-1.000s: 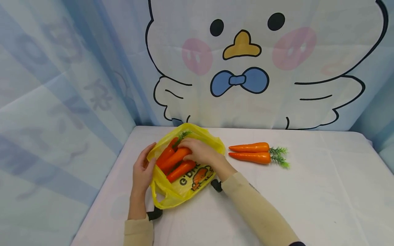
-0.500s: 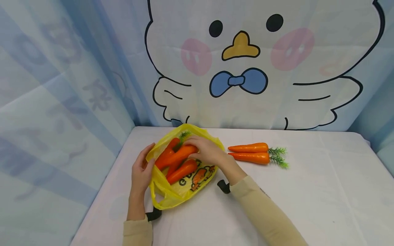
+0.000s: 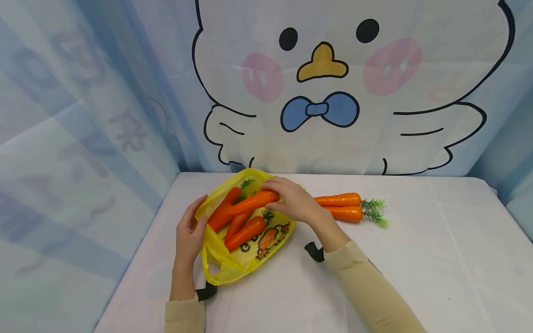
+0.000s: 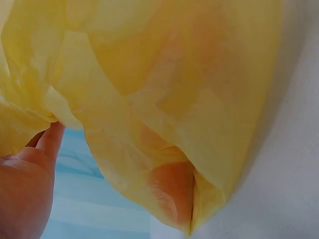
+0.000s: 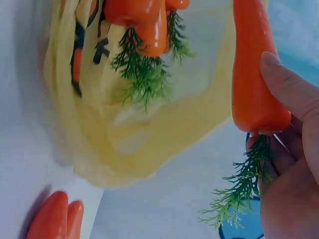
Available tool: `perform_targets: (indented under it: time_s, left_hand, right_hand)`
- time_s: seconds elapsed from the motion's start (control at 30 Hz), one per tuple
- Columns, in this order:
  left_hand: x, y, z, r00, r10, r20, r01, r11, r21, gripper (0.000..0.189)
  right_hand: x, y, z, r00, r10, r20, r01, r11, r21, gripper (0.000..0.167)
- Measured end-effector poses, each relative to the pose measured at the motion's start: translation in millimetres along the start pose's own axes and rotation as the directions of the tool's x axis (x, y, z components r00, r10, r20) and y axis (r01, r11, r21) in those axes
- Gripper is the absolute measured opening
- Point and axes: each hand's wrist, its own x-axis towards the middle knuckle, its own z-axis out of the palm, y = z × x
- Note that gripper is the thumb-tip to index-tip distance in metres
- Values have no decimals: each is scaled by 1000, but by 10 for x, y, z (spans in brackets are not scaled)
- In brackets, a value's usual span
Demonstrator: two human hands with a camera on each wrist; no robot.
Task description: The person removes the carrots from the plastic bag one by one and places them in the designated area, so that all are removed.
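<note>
In the head view a yellow plastic bag point(image 3: 226, 270) lies with its mouth spread on the table. My left hand point(image 3: 189, 240) grips the bag's left edge between thumb and fingers; the left wrist view is mostly filled by thin yellow plastic. My right hand point(image 3: 295, 201) pinches a glossy orange carrot point(image 3: 256, 201) by its thick end, its green tuft hanging below the palm in the right wrist view. The held carrot's tip points left into the bag, over other carrots. Among these, one carrot point(image 3: 245, 234) lies at the front and another point(image 3: 229, 200) at the back.
Two carrots point(image 3: 343, 213) lie side by side right of the bag, green tufts to the right, tips partly hidden by my right hand. A white cloth point(image 3: 416, 259) covers the table. A curtain with a cartoon print point(image 3: 325, 152) hangs behind.
My right hand has moved right and slightly up, drawing the held carrot's thick end toward the bag's right side. My left hand stays at the bag's edge.
</note>
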Motion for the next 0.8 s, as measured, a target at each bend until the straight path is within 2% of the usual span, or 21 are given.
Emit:
perform_targets:
  time_s: [0.23, 0.5, 0.8]
  left_hand:
    - [-11, 6, 1, 1000, 0, -5, 0, 1000, -6, 46]
    - [-7, 10, 13, 1000, -9, -2, 9, 1000, -8, 46]
    - [-16, 8, 6, 1000, -19, -3, 19, 1000, 6, 46]
  right_hand:
    - [-199, 140, -149, 996, 31, -79, -31, 999, 7, 45]
    - [-452, 343, -305, 985, 14, -170, -18, 1000, -24, 44]
    - [-759, 498, -440, 973, 132, -191, -137, 991, -12, 45]
